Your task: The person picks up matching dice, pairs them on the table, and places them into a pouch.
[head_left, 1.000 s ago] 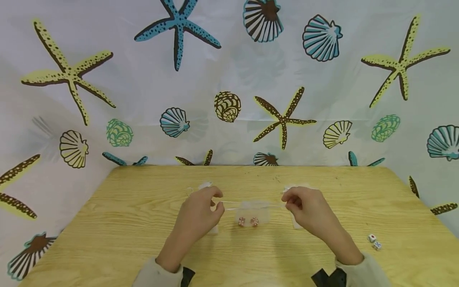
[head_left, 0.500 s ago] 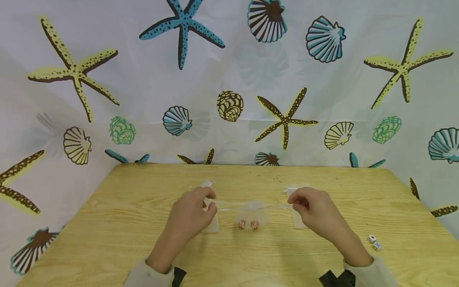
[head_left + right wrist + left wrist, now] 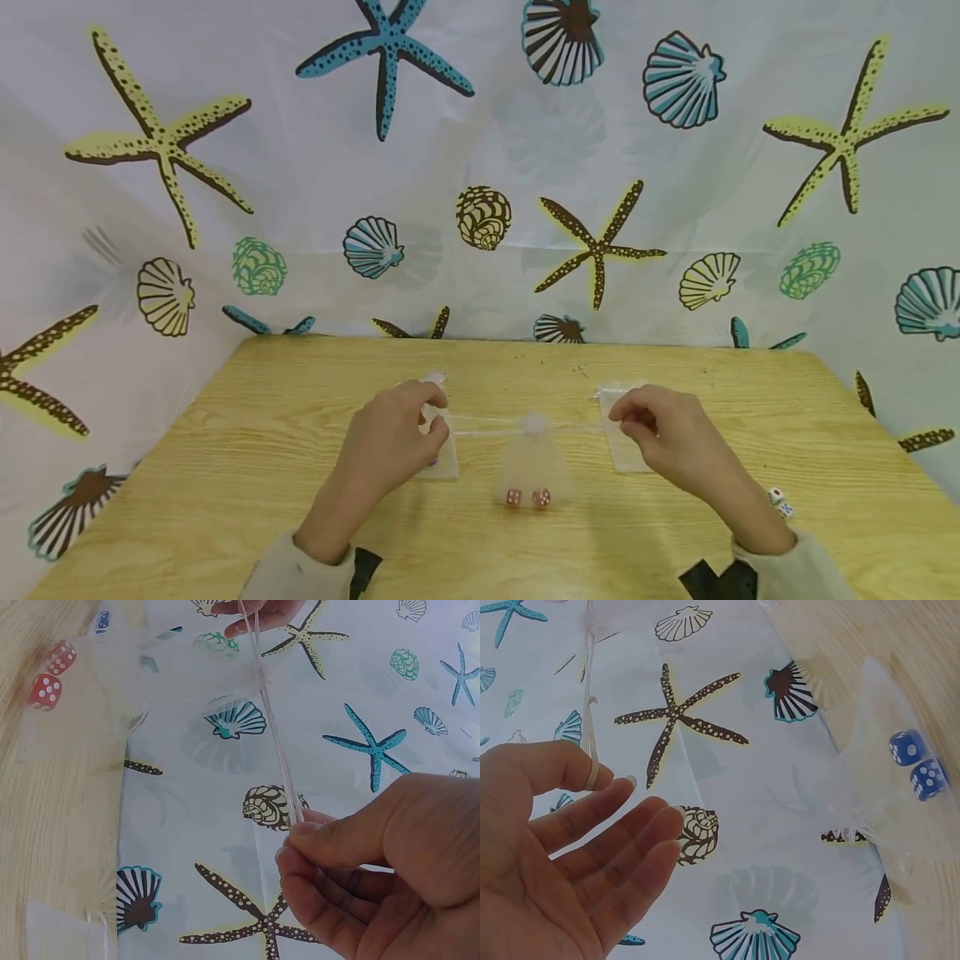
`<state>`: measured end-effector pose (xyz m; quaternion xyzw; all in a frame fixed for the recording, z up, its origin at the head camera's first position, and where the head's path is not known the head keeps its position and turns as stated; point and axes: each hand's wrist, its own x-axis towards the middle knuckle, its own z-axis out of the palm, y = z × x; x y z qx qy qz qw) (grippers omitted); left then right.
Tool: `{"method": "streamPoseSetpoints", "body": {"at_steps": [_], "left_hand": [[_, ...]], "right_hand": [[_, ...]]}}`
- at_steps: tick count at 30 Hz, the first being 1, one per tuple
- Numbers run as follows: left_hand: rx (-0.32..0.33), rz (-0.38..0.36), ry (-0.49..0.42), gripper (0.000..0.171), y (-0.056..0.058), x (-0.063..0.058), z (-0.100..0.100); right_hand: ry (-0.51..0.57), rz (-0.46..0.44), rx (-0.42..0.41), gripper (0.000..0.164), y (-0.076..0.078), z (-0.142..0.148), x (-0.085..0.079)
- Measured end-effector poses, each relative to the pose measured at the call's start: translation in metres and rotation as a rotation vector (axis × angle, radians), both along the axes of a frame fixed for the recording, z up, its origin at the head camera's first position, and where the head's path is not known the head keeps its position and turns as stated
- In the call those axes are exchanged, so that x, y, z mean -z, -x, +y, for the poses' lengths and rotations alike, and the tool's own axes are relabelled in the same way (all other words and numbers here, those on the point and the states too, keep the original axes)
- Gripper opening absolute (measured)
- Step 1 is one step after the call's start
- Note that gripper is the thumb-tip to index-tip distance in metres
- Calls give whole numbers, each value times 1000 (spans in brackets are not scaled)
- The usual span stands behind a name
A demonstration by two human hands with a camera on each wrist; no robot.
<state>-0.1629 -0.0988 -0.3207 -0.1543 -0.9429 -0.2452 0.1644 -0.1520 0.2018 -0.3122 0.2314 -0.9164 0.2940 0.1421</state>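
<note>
A sheer white drawstring pouch [image 3: 534,462] hangs between my two hands, its top bunched narrow. Two red dice [image 3: 528,497] show at its bottom; the right wrist view has the same red dice [image 3: 51,681] through the fabric. Thin drawstrings run out taut from the pouch to either side. My left hand [image 3: 397,429] has a loop of drawstring [image 3: 592,776] hooked on its thumb, thumb and index finger apart, the other fingers loosely bent. On the opposite side, my right hand [image 3: 667,425] pinches the other drawstring end [image 3: 289,802] between thumb and fingers.
A similar pouch [image 3: 446,467] with blue dice [image 3: 917,765] lies on the wooden table [image 3: 300,467], partly behind my left hand. Another flat pouch [image 3: 621,454] lies beside my right hand. Two white dice [image 3: 780,502] sit farther right. Shell-patterned cloth [image 3: 480,150] stands behind.
My hands have spread slightly apart, pulling the drawstrings. The pouch's mouth has gathered from wide to narrow, and its bottom with the red dice has swung lower in the view.
</note>
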Motion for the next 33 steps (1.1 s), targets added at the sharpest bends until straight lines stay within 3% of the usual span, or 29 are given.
{"method": "streamPoseSetpoints", "body": {"at_steps": [11, 20, 33], "left_hand": [[-32, -16, 82, 10, 18, 8, 0], [-22, -81, 110, 10, 34, 12, -1], [-49, -112, 152, 15, 70, 24, 1]], "right_hand": [[-45, -14, 2, 13, 22, 0, 10], [-48, -29, 21, 12, 38, 2, 17], [-86, -66, 49, 12, 72, -1, 24]]}}
